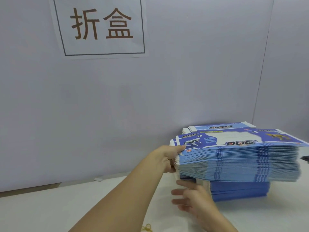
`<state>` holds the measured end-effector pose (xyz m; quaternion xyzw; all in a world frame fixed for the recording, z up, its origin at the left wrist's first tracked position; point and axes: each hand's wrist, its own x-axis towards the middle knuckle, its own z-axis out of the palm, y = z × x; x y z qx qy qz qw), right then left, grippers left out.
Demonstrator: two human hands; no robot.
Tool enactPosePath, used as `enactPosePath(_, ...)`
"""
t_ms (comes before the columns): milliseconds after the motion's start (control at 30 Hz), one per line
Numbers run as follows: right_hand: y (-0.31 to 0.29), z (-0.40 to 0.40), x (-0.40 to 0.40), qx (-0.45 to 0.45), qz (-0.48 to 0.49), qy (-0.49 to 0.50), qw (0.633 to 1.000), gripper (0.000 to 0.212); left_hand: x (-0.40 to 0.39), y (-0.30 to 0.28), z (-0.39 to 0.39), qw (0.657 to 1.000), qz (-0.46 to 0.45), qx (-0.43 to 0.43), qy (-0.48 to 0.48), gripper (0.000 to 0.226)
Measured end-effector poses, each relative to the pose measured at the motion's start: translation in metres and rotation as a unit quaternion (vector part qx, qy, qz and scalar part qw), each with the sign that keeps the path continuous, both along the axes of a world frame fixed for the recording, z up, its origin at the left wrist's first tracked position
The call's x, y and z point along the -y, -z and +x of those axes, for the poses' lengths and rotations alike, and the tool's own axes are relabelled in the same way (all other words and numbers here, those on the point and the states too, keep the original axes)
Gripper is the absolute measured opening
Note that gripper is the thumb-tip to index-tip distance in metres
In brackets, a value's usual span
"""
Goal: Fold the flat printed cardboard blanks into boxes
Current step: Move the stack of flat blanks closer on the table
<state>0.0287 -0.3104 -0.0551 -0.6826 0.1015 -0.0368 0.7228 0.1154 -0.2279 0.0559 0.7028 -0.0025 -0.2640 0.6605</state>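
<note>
Left hand [168, 158] at the stack of blanks [239, 158], long axis running rightward
Its fingers [179, 148] pinch the near-left corner; right hand [192, 196], blurred, fingers spread, empty, just below on the counter [83, 206]

stack of blanks [237, 163]: light blue edges crossed by darker blue bands
top blank [234, 139]: blue and white print, black "DOG" lettering, a white robot dog, a yellow-brown one (far right)
sign [102, 27]: white sheet, dark thin frame, brown characters
wall [184, 72]: pale lilac-grey
table [66, 206]: off-white
rubber band [147, 227]: yellow
</note>
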Motion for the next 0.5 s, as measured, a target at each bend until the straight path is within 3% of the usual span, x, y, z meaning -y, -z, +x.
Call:
enactPosePath(100, 0.002, -0.003, 0.016, 0.014, 0.141, -0.029, 0.989, 0.040, -0.016, 0.007, -0.001, 1.000, -0.013, -0.011, -0.002, 0.018)
enactPosePath(233, 0.011, -0.014, 0.027, 0.030, 0.247, -0.153, 0.957, 0.084, -0.048, 0.015, 0.001, 0.999, -0.034, -0.009, -0.017, 0.017)
enactPosePath(300, 0.016, -0.016, 0.033, 0.040, 0.306, -0.181, 0.934, 0.093, -0.070, 0.016, 0.003, 0.999, -0.040, -0.009, -0.025, 0.017)
enactPosePath(400, 0.017, -0.018, 0.035, 0.043, 0.334, -0.179, 0.925, 0.089, -0.115, 0.013, 0.007, 0.998, -0.040, 0.005, -0.045, 0.019)
enactPosePath(500, 0.016, -0.016, 0.027, -0.016, 0.338, -0.171, 0.925, 0.075, -0.170, 0.014, 0.006, 0.996, -0.033, 0.019, -0.083, 0.022)
